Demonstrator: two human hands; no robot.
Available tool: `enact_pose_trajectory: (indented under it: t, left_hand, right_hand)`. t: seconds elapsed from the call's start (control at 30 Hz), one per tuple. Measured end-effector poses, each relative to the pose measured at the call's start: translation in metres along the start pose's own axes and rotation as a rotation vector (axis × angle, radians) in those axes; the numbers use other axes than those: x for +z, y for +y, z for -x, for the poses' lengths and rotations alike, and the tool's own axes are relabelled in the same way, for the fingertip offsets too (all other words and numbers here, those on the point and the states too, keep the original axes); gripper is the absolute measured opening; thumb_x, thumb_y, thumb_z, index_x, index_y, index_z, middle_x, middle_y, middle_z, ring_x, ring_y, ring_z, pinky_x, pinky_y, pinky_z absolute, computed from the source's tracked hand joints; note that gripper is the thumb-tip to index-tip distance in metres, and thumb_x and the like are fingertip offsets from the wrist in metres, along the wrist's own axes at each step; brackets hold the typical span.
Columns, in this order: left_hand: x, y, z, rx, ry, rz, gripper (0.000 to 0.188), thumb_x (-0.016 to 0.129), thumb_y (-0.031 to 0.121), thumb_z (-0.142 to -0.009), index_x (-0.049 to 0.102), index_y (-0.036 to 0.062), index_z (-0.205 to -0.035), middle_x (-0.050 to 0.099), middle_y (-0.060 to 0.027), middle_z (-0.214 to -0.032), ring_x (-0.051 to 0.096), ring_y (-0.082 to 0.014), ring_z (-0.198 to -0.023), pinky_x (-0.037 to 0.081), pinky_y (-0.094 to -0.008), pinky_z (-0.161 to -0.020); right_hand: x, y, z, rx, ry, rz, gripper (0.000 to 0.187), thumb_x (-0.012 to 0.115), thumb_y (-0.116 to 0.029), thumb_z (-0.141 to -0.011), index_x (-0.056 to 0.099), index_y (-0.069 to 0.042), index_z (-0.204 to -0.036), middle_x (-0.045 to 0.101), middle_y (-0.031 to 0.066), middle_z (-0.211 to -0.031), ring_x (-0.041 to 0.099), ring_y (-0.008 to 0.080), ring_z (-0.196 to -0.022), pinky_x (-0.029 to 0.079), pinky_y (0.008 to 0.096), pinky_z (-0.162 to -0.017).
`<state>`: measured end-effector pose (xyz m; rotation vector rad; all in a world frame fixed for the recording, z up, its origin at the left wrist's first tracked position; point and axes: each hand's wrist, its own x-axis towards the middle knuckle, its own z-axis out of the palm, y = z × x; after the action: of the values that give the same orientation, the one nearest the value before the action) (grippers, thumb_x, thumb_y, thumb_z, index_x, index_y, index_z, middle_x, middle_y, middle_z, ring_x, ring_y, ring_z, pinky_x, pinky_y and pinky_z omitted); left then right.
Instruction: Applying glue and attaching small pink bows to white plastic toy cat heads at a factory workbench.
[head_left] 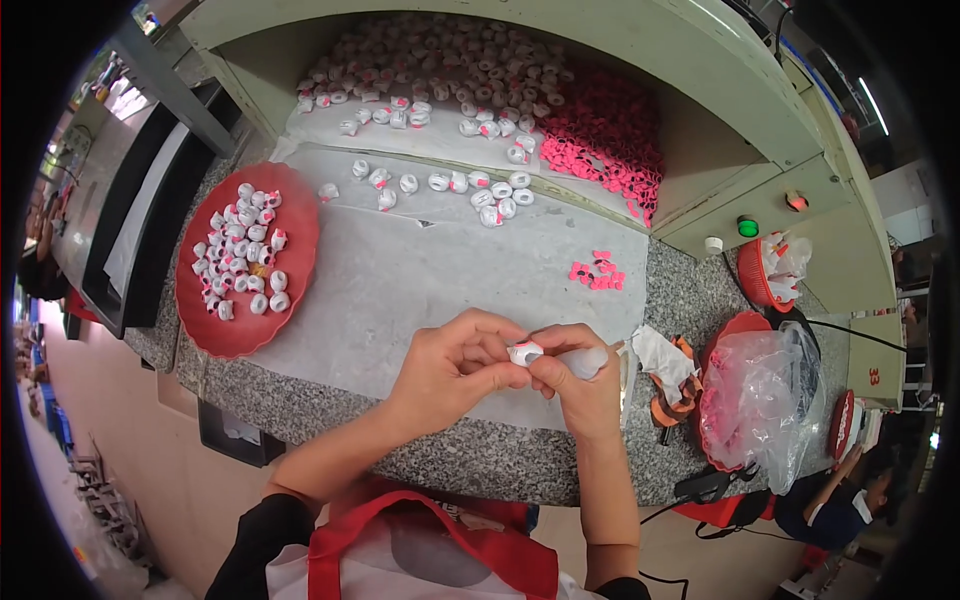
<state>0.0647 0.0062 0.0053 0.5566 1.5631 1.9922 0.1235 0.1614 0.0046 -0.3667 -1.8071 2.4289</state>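
Observation:
My left hand (450,365) and my right hand (580,375) meet over the near edge of a white sheet (400,270) on the speckled counter. Together their fingertips pinch one small white ring-shaped piece with a pink spot (524,352). My right hand also holds a pale stick-like tool (592,358) that points to the right. To the left lies a red plate (225,335) with several of the same white and pink pieces. A few loose pink bits (597,273) lie on the sheet beyond my right hand.
Many more white pieces (440,70) and a heap of pink bits (610,140) fill the recess at the back. Right of my hands sit a crumpled cloth (665,365), a red bowl lined with a clear bag (760,390) and a small red basket (770,270). Another person (840,495) sits at lower right.

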Motion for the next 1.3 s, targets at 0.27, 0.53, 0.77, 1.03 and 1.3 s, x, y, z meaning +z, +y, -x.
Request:
enact_pose_trajectory:
  t: [0.27, 0.53, 0.77, 1.03, 1.3]
  left_hand:
    - [-0.007, 0.003, 0.002, -0.058, 0.116, 0.061, 0.023, 0.058, -0.006, -0.076, 0.050, -0.0034, -0.097, 0.061, -0.0141, -0.085, 0.061, -0.0169, -0.078, 0.051, -0.0259, -0.066]
    - [-0.101, 0.033, 0.028, 0.188, 0.736, -0.531, 0.023, 0.058, -0.004, -0.074, 0.057, 0.0007, -0.097, 0.062, -0.0067, -0.087, 0.060, -0.0114, -0.077, 0.049, -0.0228, -0.068]
    - [-0.112, 0.019, -0.050, 0.324, 0.731, -1.542, 0.023, 0.062, 0.008, -0.072, 0.061, 0.0068, -0.094, 0.058, -0.0106, -0.084, 0.059, -0.0251, -0.076, 0.048, -0.0337, -0.063]
    - [-0.084, 0.005, -0.047, -0.091, 0.267, -0.065, 0.024, 0.060, 0.002, -0.074, 0.057, 0.0006, -0.098, 0.060, -0.0139, -0.098, 0.060, -0.0193, -0.081, 0.048, -0.0274, -0.071]
    - [0.001, -0.004, -0.028, -0.330, -0.116, 1.011, 0.042, 0.052, -0.003, -0.077, 0.044, -0.0009, -0.118, 0.056, -0.0147, -0.104, 0.059, -0.0215, -0.087, 0.048, -0.0284, -0.080]
  right_hand:
    - [0.021, 0.011, -0.004, 0.061, 0.084, -0.103, 0.015, 0.065, -0.004, -0.073, 0.056, 0.000, -0.084, 0.061, 0.0095, -0.080, 0.054, 0.0088, -0.060, 0.040, 0.0198, -0.048]
    - [0.029, 0.020, 0.000, 0.066, 0.108, 0.101, 0.013, 0.063, -0.005, -0.074, 0.054, -0.001, -0.083, 0.060, 0.0098, -0.083, 0.053, 0.0106, -0.057, 0.039, 0.0206, -0.048]
    - [0.024, 0.012, 0.003, 0.021, 0.140, 0.161, 0.021, 0.062, -0.005, -0.074, 0.051, -0.002, -0.091, 0.053, 0.0038, -0.076, 0.052, 0.0104, -0.059, 0.041, 0.0207, -0.048]
    - [-0.009, -0.001, 0.006, -0.200, 0.212, 0.224, 0.034, 0.056, 0.004, -0.074, 0.039, -0.005, -0.101, 0.047, 0.0056, -0.087, 0.054, 0.0127, -0.066, 0.046, 0.0230, -0.054]
    - [-0.018, -0.027, 0.008, -0.258, 0.336, 0.007, 0.033, 0.057, -0.001, -0.076, 0.041, -0.003, -0.105, 0.058, 0.0128, -0.085, 0.056, 0.0159, -0.064, 0.045, 0.0239, -0.055]
